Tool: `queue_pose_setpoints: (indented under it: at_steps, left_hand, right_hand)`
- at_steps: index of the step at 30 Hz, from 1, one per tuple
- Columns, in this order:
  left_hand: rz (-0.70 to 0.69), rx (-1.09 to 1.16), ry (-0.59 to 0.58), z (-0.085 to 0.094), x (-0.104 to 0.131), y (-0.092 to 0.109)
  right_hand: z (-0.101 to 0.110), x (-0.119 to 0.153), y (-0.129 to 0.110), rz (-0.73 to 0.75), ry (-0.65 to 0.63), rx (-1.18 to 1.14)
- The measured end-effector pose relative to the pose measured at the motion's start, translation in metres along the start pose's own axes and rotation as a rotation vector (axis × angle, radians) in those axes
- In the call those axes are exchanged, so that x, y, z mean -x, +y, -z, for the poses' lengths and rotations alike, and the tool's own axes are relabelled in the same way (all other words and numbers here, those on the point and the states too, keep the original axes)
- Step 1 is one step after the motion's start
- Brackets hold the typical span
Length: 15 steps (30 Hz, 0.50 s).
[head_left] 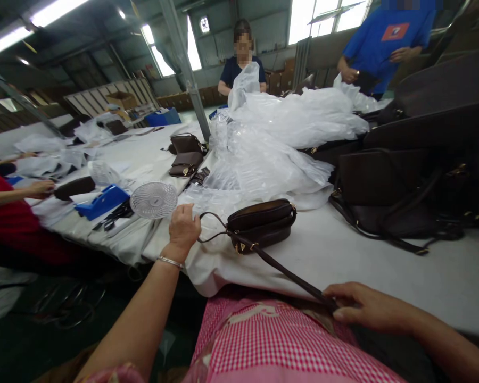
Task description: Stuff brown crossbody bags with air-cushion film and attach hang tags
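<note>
A small dark brown handbag [261, 222] with gold-coloured fittings rests near the table's front edge, between my two hands. At its left side, a thin strap loop [212, 215] runs to my left hand [184, 226], whose fingers are curled; the exact hold is hidden by the hand. A longer, wider strap [289, 274] stretches from the bag towards my body. My right hand [353, 302] pinches this strap near its far end, just above the pink checked apron [275, 346].
Clear plastic bags [263, 159] are heaped behind the handbag. Dark bags [387, 186] pile up at right, two brown bags [187, 154] at back left. A white round fan [154, 200] and blue tape dispenser [104, 202] stand left. Co-workers [243, 72] stand around the table [435, 282].
</note>
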<state>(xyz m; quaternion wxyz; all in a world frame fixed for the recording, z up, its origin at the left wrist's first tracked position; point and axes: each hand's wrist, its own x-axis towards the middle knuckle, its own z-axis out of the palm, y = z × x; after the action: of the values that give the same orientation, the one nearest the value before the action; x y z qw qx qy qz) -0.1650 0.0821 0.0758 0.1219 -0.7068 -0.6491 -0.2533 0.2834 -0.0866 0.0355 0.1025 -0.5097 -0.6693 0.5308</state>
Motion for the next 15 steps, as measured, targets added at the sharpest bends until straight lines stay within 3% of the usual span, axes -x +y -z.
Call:
queue_pose_setpoints:
  at_steps: [3, 5, 7, 10, 12, 15]
  left_hand:
    - [-0.264, 0.147, -0.050, 0.014, 0.031, 0.039]
    - [-0.552, 0.302, -0.172, 0.020, 0.046, 0.064]
    - [-0.708, 0.320, -0.233, 0.024, 0.053, 0.083]
    - [-0.761, 0.190, -0.218, 0.022, 0.055, 0.101]
    - [-0.813, 0.134, -0.211, 0.017, 0.056, 0.106]
    - [-0.845, 0.091, -0.192, 0.009, 0.059, 0.110]
  right_hand:
    - [-0.016, -0.025, -0.021, 0.042, -0.167, 0.019]
    - [-0.022, -0.041, -0.036, 0.094, -0.149, 0.062]
    - [-0.027, -0.058, -0.052, 0.146, -0.054, 0.139]
    - [-0.039, -0.082, -0.074, 0.215, 0.059, 0.115]
    - [-0.051, -0.098, -0.087, 0.220, 0.081, -0.065]
    - [-0.068, -0.111, -0.099, 0.084, 0.186, -0.370]
